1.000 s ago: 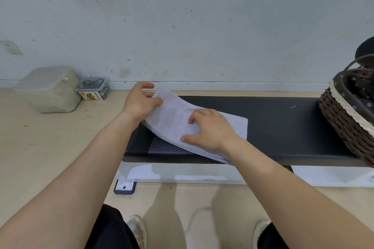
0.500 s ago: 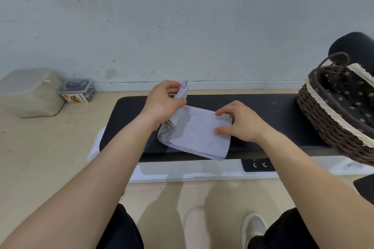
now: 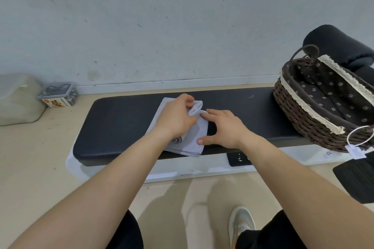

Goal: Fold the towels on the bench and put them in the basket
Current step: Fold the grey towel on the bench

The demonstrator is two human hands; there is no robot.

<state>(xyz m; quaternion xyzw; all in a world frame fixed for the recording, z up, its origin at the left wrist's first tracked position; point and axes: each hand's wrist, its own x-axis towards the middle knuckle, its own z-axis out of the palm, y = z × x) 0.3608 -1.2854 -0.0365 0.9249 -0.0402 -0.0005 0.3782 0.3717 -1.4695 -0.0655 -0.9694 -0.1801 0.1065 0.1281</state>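
A pale grey towel (image 3: 193, 143) lies partly folded in the middle of the black padded bench (image 3: 121, 123). My left hand (image 3: 176, 117) pinches a bunched corner of the towel and holds it up over the cloth. My right hand (image 3: 222, 127) rests flat on the towel's right edge, fingers spread, thumb on the cloth. A darker striped layer peeks out under my left wrist. The brown wicker basket (image 3: 299, 115) with dark dotted lining stands on the bench's right end, and nothing shows inside it.
A grey plastic container (image 3: 16, 99) and a small box of clips (image 3: 57, 96) sit on the floor by the wall at left. A black roll (image 3: 336, 46) lies behind the basket. A black mat (image 3: 356, 178) is on the floor at right. My shoe (image 3: 240, 226) shows below.
My left hand has carried the towel's corner rightward over the cloth, making it narrower. My right hand has shifted to the right edge. The view has swung right, showing more of the basket.
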